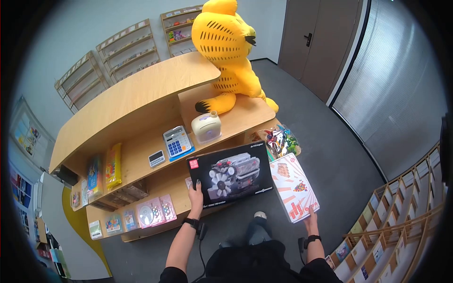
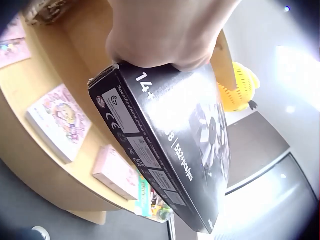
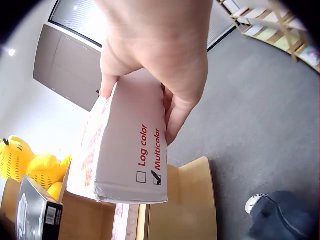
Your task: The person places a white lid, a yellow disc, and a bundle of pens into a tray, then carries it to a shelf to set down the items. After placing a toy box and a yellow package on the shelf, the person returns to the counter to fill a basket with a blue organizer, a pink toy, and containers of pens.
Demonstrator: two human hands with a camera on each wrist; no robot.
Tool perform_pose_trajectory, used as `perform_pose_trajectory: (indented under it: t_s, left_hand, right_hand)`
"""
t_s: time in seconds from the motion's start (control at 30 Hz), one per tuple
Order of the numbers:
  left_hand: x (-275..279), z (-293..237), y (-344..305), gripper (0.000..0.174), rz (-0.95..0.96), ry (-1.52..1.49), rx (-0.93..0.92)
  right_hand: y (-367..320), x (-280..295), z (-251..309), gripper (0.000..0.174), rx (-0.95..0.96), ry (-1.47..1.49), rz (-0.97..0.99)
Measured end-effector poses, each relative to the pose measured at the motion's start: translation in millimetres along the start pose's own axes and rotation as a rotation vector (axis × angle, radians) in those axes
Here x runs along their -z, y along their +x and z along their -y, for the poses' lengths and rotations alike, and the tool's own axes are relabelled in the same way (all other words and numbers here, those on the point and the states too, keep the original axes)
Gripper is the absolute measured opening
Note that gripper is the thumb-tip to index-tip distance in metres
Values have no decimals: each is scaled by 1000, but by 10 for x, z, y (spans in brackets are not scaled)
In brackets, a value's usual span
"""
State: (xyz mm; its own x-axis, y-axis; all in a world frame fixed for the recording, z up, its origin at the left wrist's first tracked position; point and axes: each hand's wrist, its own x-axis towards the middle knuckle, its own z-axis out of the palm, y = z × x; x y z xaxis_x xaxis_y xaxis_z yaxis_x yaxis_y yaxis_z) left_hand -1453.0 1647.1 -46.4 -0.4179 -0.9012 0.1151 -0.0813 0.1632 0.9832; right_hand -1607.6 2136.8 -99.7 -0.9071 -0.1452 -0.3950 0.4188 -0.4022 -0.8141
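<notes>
My left hand (image 1: 196, 194) grips the left edge of a black building-set box (image 1: 231, 174) with an engine pictured on its front. In the left wrist view, that hand (image 2: 160, 35) clasps the top end of the box (image 2: 170, 130), whose side carries printed labels. A white box (image 1: 296, 187) with red and orange print is held by its lower end in my right hand (image 1: 311, 220). Seen from the right wrist, the thumb and fingers of that hand (image 3: 155, 55) pinch the white box (image 3: 132, 145) from both sides; its end reads "Log color" and "Multicolor".
A wooden shelf counter (image 1: 137, 89) bears a calculator (image 1: 178, 141), a cream-coloured device (image 1: 206, 128) and a large yellow cat plush (image 1: 226, 47). Pink boxes (image 1: 155, 212) lie on its lower shelf. A bag of colourful pieces (image 1: 281, 140) sits at its right end. Wooden racks (image 1: 391, 221) stand on the right.
</notes>
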Motion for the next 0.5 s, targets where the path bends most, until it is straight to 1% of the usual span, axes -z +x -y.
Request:
perform_pose_trajectory:
  t_s: [0.03, 0.07, 0.1, 0.2, 0.27, 0.37, 0.4, 0.47, 0.5]
  left_hand:
    - [-162, -192, 58, 50, 22, 52, -14]
    - [-374, -250, 150, 52, 2, 30, -73]
    - [-580, -369, 218, 53, -13, 46, -91]
    - [-1153, -779, 405, 56, -30, 75, -90]
    - [-1540, -878, 534, 57, -48, 88, -76]
    - [-2118, -984, 746, 60, -130, 26, -161]
    - [-2290, -1003, 852, 59, -177, 26, -203]
    - [-2517, -1036, 1050, 57, -188, 52, -181]
    - [-2630, -1092, 1127, 56, -258, 58, -240]
  right_hand:
    - [22, 72, 41, 60, 2, 25, -19]
    - [57, 148, 83, 60, 1, 48, -37]
    - [175, 264, 86, 58, -11, 107, -45]
    - [468, 494, 204, 57, -4, 146, -46]
    - [630, 469, 426, 55, 12, 101, -49]
    - [1120, 644, 664, 55, -26, 103, -22]
    - [1266, 707, 761, 56, -49, 61, -65]
    - [1541, 804, 941, 62, -66, 94, 4]
    - [1669, 813, 1018, 62, -74, 91, 6]
